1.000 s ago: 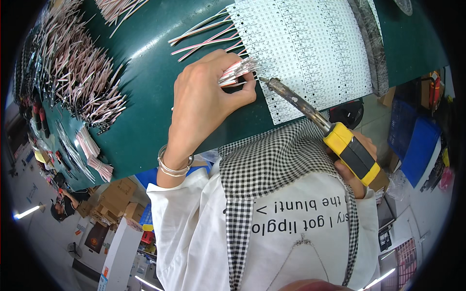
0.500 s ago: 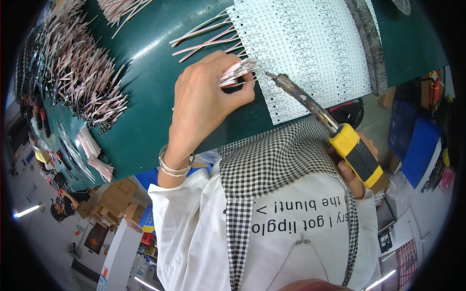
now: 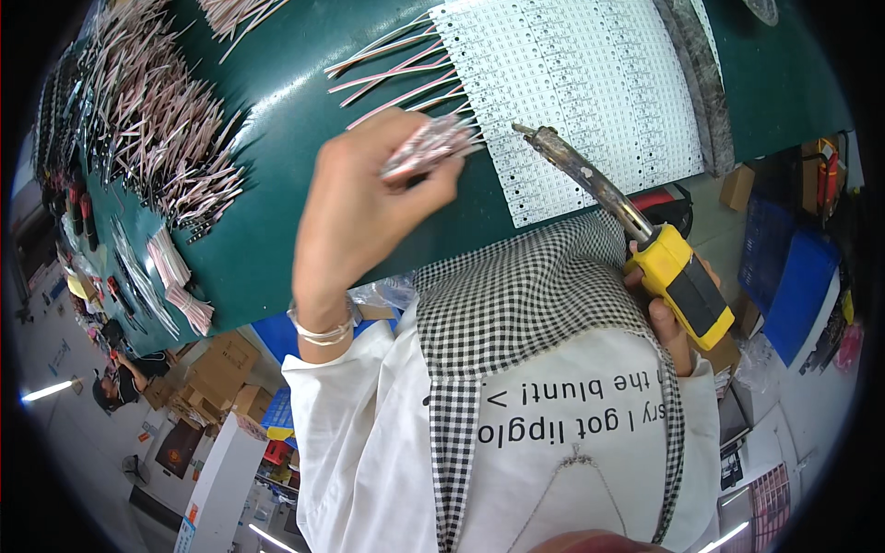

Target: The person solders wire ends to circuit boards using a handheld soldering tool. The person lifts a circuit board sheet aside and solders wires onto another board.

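While the left hand (image 3: 355, 189) holds a blurred bundle of red-and-white wires (image 3: 425, 153) in its curled fingers — upper middle of the frame, just beside the left edge of a white circuit-board sheet (image 3: 590, 101) — the right hand (image 3: 662, 313), right of centre, grips a yellow-and-black soldering iron (image 3: 632, 219). Its tip sits over the sheet, though from here I can't tell whether it touches, and at upper left a heap of loose wires (image 3: 157, 120) lies on the green table (image 3: 267, 230).

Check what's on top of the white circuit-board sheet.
A long mottled grey bar lies along the sheet near its right edge, covering whatever is beneath. The yellow-and-black soldering iron blocks another patch; contact is unclear.
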### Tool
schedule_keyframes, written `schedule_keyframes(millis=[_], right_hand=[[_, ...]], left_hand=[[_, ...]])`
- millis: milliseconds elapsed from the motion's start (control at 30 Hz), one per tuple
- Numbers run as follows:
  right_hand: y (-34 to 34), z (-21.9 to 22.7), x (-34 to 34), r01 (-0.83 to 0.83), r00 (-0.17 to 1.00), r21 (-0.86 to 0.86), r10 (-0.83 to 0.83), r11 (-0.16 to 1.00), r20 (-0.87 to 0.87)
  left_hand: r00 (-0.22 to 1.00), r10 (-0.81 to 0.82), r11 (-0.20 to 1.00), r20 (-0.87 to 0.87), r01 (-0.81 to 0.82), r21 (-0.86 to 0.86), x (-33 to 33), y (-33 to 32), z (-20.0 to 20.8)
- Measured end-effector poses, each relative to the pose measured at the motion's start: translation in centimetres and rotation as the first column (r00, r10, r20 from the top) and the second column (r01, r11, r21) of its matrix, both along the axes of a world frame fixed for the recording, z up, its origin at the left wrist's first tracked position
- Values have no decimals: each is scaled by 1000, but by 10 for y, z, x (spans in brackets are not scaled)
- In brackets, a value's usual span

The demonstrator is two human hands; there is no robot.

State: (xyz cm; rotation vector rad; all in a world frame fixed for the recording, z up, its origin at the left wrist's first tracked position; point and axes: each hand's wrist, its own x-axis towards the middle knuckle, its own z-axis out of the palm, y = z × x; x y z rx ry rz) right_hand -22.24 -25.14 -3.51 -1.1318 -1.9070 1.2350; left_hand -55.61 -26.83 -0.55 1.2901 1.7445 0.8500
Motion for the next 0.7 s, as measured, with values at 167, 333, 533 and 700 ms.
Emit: schedule_keyframes(millis=[167, 333, 533, 700], right_hand=[[6, 0, 5, -96, 993, 54, 92, 994, 74], [10, -1, 5, -148, 986, 66, 142, 987, 85], [16, -1, -9, -145, 989, 154, 142, 977, 36], [22, 2, -14, -188, 982, 217, 178, 958, 63]], left_hand=[[977, 12, 998, -212, -24, -55, 17, 6, -13], [976, 60, 997, -208, -71, -42, 22, 10, -14], [964, 105, 994, -245, -108, 2, 23, 9, -19], [959, 115, 993, -260, -116, 12, 23, 10, -17]])
